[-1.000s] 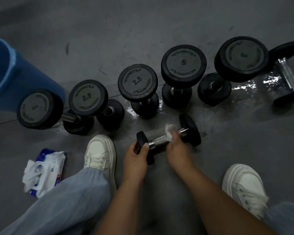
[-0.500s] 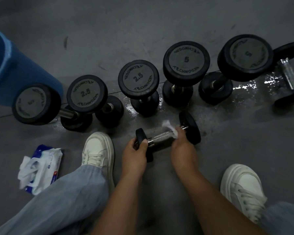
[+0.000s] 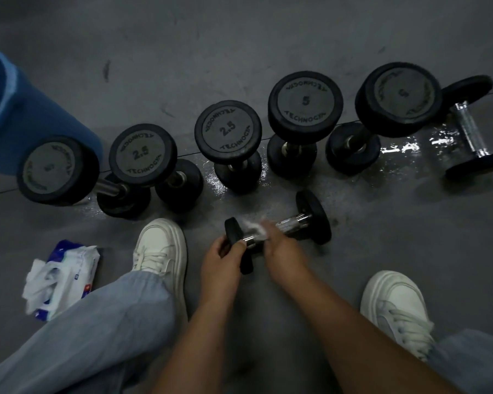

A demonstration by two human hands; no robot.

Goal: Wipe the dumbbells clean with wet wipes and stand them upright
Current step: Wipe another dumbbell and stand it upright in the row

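From my feed, the small dumbbell (image 3: 313, 218) lies on the floor (image 3: 382, 251) between my white shoes (image 3: 160, 245). My left hand (image 3: 221, 260) grips its near head, fingers curled over the rim. My right hand (image 3: 281, 245) is closed around a white wet wipe (image 3: 255, 227) pressed on the chrome handle, close to that same head.

Behind it five dumbbells stand on end in a row. Their caps read "TECHNOGYM" with "2.5" (image 3: 143, 153), "2.5" (image 3: 227, 129), "5" (image 3: 305, 102) and "5" (image 3: 402, 93). The number on the leftmost cap (image 3: 52, 169) is too blurred to read. One more dumbbell (image 3: 467, 129) lies on its side at far right, beside a wet patch.

A blue-and-white wipes pack (image 3: 63, 277) lies left of my left shoe, its print illegible. A blue bin (image 3: 17, 115) stands at the left edge.
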